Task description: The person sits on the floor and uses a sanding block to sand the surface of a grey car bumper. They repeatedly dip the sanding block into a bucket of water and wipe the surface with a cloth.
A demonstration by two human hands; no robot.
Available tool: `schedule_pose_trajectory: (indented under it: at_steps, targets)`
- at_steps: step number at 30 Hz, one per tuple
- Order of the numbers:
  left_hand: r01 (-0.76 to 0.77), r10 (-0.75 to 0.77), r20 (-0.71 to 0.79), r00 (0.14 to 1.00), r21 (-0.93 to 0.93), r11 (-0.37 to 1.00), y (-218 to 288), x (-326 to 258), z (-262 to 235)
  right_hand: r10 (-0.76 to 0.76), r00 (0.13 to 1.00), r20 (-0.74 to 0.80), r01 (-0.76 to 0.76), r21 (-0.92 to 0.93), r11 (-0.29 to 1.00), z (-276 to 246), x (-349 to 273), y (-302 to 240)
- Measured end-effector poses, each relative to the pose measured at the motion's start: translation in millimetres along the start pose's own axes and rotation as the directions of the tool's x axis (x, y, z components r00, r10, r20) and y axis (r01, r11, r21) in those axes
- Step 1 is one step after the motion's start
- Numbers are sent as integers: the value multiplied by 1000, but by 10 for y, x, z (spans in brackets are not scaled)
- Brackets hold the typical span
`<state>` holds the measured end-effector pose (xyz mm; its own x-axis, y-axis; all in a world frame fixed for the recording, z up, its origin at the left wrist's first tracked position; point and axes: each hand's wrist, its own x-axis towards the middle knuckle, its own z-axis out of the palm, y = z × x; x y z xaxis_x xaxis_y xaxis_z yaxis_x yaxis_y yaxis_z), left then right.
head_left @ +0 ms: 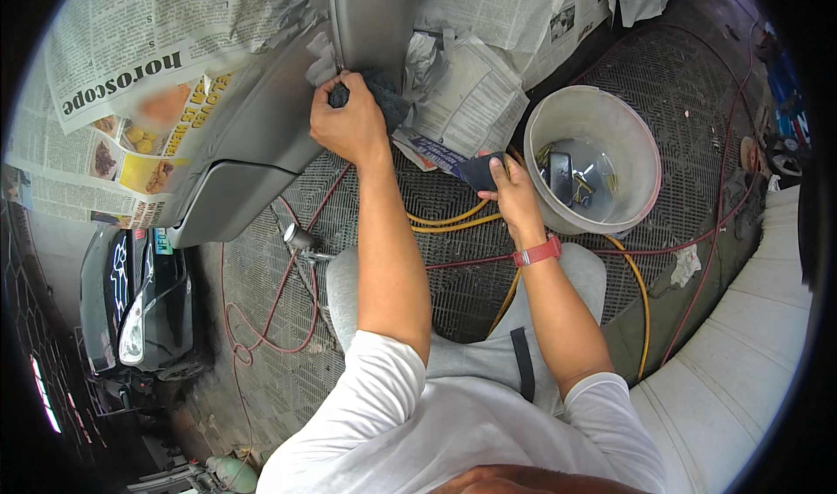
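- Here, my left hand curls its fingers around a dark cloth against the grey car panel.
- My right hand pinches a small dark sheet beside the white bucket.

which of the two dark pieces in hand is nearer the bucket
The dark sheet in the right hand, close beside the bucket; the rougher dark cloth in the left hand is farther off, by the grey panel.
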<state>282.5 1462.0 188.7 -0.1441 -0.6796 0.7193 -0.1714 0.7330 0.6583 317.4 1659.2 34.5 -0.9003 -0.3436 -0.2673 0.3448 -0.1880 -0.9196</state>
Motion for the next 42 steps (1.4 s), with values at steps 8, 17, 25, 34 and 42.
schedule_pose_trajectory:
  at_steps: [8, 17, 25, 34, 42]
  targets:
    - [47, -47, 13, 999, -12, 999, 6, 48, 4, 6, 1000, 6, -6, -9, 1000, 17, -2, -2]
    - [36, -35, 15, 999, -39, 999, -5, 40, -4, 1, 1000, 19, -1, -33, 999, 32, -10, 5]
    - [92, -89, 36, 995, -90, 992, -24, 34, -17, -7, 1000, 25, 8, -42, 999, 77, -20, 35]
    - [54, -26, 175, 984, -157, 986, -205, -159, -137, -4, 1000, 29, 4, -7, 1000, 99, -13, 47]
    - [7, 89, 425, 901, -220, 976, -33, -21, -273, 67, 997, 42, -73, 165, 983, 145, -50, -34]
